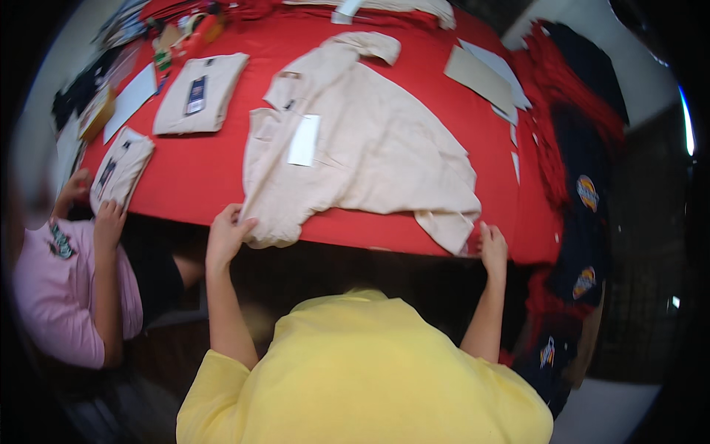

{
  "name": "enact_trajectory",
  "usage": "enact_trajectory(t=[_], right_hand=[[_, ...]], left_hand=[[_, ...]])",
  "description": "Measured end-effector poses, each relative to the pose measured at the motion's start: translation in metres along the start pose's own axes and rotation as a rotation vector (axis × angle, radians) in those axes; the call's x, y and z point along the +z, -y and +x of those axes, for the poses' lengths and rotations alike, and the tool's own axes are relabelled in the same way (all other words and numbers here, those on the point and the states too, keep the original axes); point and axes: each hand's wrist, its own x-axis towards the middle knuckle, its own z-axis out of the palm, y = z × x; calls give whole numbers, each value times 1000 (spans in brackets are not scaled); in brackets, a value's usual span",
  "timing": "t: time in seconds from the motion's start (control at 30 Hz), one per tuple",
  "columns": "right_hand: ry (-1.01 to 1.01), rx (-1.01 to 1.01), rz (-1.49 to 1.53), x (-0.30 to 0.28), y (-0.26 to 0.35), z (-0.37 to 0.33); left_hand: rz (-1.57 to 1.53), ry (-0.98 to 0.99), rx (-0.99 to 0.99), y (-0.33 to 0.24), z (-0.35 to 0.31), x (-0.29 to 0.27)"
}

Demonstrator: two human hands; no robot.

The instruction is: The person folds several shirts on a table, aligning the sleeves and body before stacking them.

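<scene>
A cream garment [370, 140] lies spread unevenly on the red-covered table [185, 174], between the person's two hands and reaching away from them, its lower ends at the near edge. The left hand [231, 228] is at the garment's lower left end, thumb laid toward the cloth with a small gap between thumb and forefinger; the remaining fingers are partly hidden, so I cannot tell whether any fabric is pinched. The right hand [494, 244] is raised with curled fingers just beside the lower right end — blur there hides whether it touches or grips the cloth. A white tag [303, 140] lies on the garment, its print unreadable, and creases make the layers underneath hard to follow. The yellow shirt [377, 370] on the person is cut off by the lower edge. At left, a co-worker in a pink shirt [78, 296] has both hands at a small folded cream garment [122, 169]; the dark rim swallows part of that person. A larger folded garment [200, 96] lies nearby. The upper left clutter [196, 33] is too blurred to sort out, and the navy and red clothing pile [580, 155] at right fades into shadow.
</scene>
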Motion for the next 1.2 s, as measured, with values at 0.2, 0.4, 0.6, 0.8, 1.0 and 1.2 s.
enact_trajectory(t=[0.2,0.4,0.6,0.8,1.0,1.2], right_hand=[[-39,-111,-59,40,15,-22],[26,-97,860,4,35,-12],[57,-321,39,-22,-17,-8],[125,34,282,-11,-11,-22],[60,-31,21,0,13,-24],[159,-400,1276,-121,19,-45]], left_hand=[[2,110,77,-14,2,6],[-517,-174,277,-71,-1,-24],[-53,-117,101,-22,14,-63],[29,199,-117,9,-27,-40],[38,331,-180,21,-27,-49],[-675,63,459,-42,-88,-105]])
